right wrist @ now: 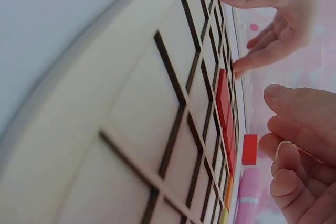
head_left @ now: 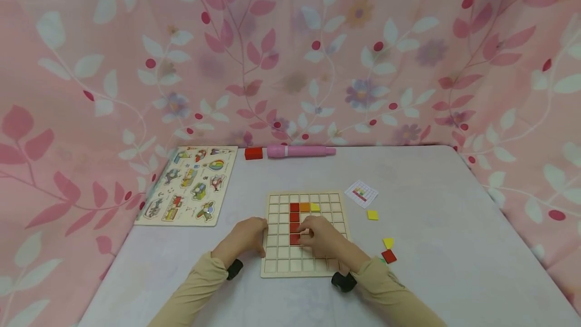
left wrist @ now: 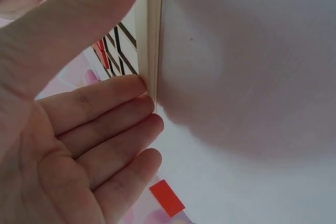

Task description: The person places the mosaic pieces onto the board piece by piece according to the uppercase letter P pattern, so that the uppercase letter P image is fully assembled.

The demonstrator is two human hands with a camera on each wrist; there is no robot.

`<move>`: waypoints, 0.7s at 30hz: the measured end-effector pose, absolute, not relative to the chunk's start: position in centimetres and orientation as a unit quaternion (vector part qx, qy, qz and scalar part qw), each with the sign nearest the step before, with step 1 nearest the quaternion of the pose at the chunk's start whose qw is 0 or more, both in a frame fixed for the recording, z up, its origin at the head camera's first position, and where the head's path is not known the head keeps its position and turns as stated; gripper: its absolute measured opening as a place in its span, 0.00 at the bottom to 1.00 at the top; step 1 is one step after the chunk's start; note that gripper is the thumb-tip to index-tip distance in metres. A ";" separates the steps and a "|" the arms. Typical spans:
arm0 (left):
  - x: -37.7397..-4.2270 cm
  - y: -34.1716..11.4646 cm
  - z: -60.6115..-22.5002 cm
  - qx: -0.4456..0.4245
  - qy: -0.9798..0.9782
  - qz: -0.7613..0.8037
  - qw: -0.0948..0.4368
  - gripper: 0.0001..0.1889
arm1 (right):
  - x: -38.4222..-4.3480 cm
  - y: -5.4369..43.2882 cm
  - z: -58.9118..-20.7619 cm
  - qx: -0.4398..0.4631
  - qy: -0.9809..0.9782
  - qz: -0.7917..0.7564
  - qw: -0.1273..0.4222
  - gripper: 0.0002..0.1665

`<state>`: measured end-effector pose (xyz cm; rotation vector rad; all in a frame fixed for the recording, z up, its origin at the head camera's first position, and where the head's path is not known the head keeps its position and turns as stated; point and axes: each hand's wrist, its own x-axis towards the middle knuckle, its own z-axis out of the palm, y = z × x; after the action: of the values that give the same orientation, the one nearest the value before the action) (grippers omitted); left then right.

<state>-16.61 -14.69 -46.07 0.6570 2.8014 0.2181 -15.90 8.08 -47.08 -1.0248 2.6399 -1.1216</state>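
A pale wooden grid board [head_left: 283, 266] lies on the cloth. Along its left side the fingers and thumb of my left hand [head_left: 245, 236] touch the edge, fairly straight; the left wrist view shows the palm [left wrist: 47, 177] with nothing in it. A column of red square tiles [head_left: 294, 207] fills cells of the grid, with an orange tile [head_left: 304, 207] and a yellow tile [head_left: 315, 207] beside the top one. Over the board, right of the lower red tiles, hovers my right hand [head_left: 324, 238]. In the right wrist view its fingers [right wrist: 299, 98] are loosely bent, holding nothing visible.
Right of the board lie a printed pattern card [head_left: 361, 194], a yellow square [head_left: 372, 215], another yellow piece [head_left: 388, 242], a red tile [head_left: 389, 256] and a partly hidden green piece. At the back are a picture puzzle board [head_left: 186, 201], a red block [head_left: 253, 153] and a pink pen-like stick [head_left: 301, 151].
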 end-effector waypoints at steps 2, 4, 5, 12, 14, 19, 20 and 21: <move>-16.7 -14.7 -46.1 0.227 0.963 0.075 0.127 0.28 | -15.9 8.8 -46.8 -0.336 0.866 -0.369 0.037 0.11; -16.7 -14.7 -46.1 0.227 0.962 0.078 0.126 0.28 | -15.9 9.7 -46.4 -0.331 0.869 -0.367 0.027 0.11; -16.7 -14.7 -46.2 0.227 0.962 0.080 0.126 0.28 | -16.0 10.2 -46.2 -0.328 0.871 -0.365 0.021 0.11; -16.7 -14.8 -46.2 0.233 0.961 0.081 0.123 0.29 | -16.3 14.8 -45.5 -0.297 0.889 -0.346 -0.041 0.12; -16.7 -14.9 -46.2 0.233 0.961 0.082 0.123 0.28 | -16.1 16.3 -45.4 -0.279 0.893 -0.348 -0.062 0.13; -16.6 -15.1 -46.3 0.240 0.959 0.090 0.118 0.28 | -15.1 19.7 -45.7 -0.228 0.907 -0.339 -0.105 0.13; -16.6 -15.1 -46.4 0.243 0.959 0.091 0.117 0.28 | -14.8 20.3 -45.8 -0.214 0.912 -0.336 -0.100 0.13; -16.6 -15.1 -46.5 0.245 0.958 0.090 0.116 0.29 | -14.5 20.8 -45.9 -0.202 0.916 -0.333 -0.094 0.13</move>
<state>-16.63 -15.13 -46.46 0.7176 2.8074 0.2625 -14.51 20.85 -45.85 -0.6759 3.0642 -1.1134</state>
